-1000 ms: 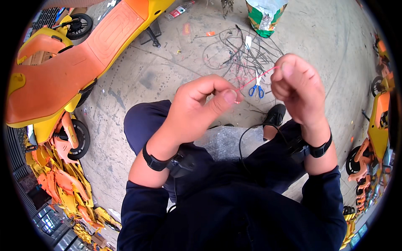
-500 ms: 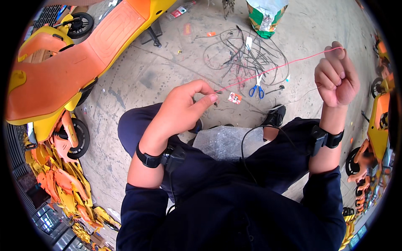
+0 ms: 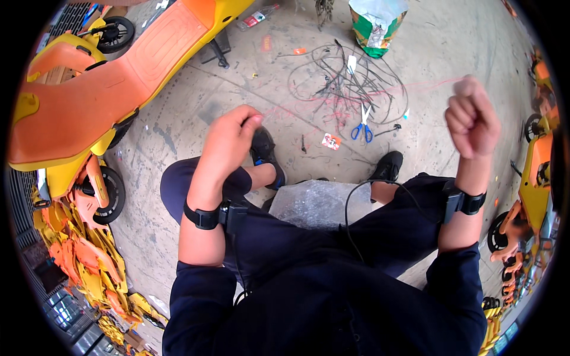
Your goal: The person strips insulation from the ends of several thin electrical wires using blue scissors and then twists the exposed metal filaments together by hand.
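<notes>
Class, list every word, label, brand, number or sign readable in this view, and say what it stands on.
No wording is clear enough to quote.
Red label on the clear bottle: too small.
Green-and-white bag: markings too small and creased.
Red-and-white card on the floor: print too small.
Faint red patch on the floor: blurred.
White tag: no lettering discernible.

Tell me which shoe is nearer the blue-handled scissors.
The right shoe, just below the scissors in view; the left shoe is farther off, by the left hand.
</notes>
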The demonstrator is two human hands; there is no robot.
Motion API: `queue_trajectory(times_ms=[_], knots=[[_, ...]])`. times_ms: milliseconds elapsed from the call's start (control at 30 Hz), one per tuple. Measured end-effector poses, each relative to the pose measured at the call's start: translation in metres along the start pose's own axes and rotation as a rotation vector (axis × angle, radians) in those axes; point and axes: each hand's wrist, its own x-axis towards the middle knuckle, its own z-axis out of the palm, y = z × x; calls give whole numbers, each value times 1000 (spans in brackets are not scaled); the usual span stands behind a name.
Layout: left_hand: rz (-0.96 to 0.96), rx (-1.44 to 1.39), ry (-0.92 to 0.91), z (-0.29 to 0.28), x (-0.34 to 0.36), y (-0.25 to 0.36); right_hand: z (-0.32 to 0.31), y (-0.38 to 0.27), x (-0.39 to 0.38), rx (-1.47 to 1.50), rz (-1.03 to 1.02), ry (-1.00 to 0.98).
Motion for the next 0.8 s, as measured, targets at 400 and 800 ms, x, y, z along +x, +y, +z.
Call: queue_trajectory(times_ms=[400,800], knots=[[-134,-549,-544,89,-12,11,47,137,-21,-218,671,49],[-204,-1141,-520,121,-2,15,48,149,-29,-293,745,0]])
